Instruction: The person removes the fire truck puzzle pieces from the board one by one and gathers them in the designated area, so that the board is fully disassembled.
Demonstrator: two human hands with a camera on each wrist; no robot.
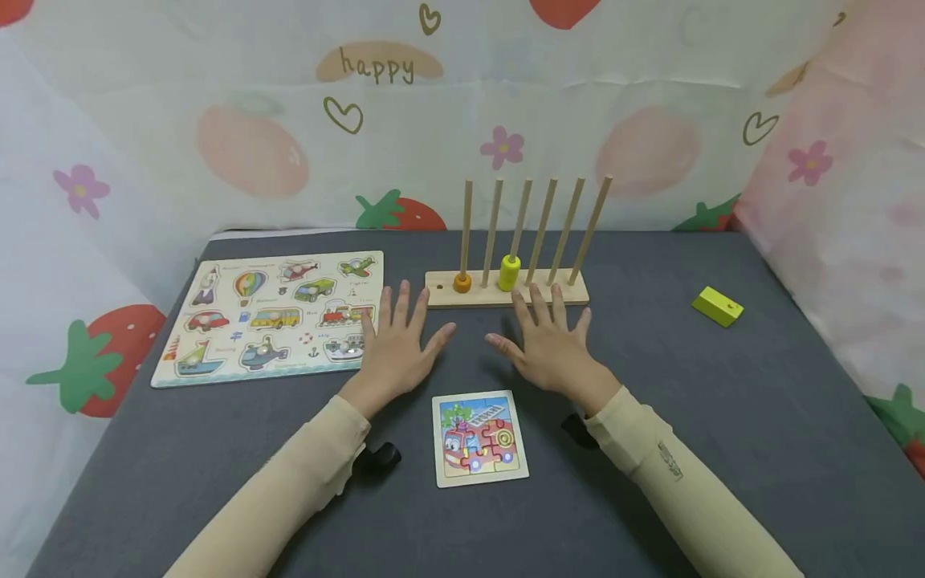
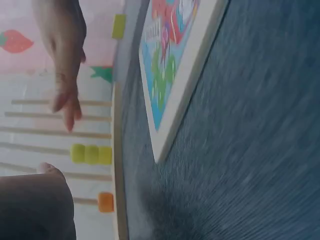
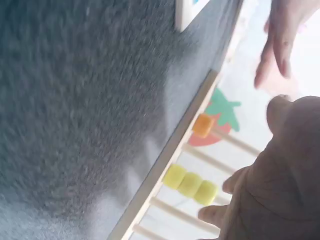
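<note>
Both hands are held palm down over the table with fingers spread, and neither grips anything. The left hand (image 1: pixel 396 349) is between the vehicle puzzle board (image 1: pixel 289 317) and the peg rack, its outer fingers overlapping the board's right edge in the head view. My right hand (image 1: pixel 552 349) hovers just in front of the wooden peg rack (image 1: pixel 451 295). One orange bead (image 1: pixel 462 282) sits on the rack's leftmost peg; a stack of three yellow beads (image 2: pixel 91 154) is on the third. Below and between the hands lies a small fire truck jigsaw (image 1: pixel 480 439) in a frame.
A yellow block (image 1: pixel 718 307) with a small hole lies at the right of the dark grey tablecloth (image 1: pixel 650 482). Behind the table hangs a printed curtain (image 1: pixel 448 120) with strawberries and hearts. Dark wrist devices (image 1: pixel 381 459) show under the cuffs.
</note>
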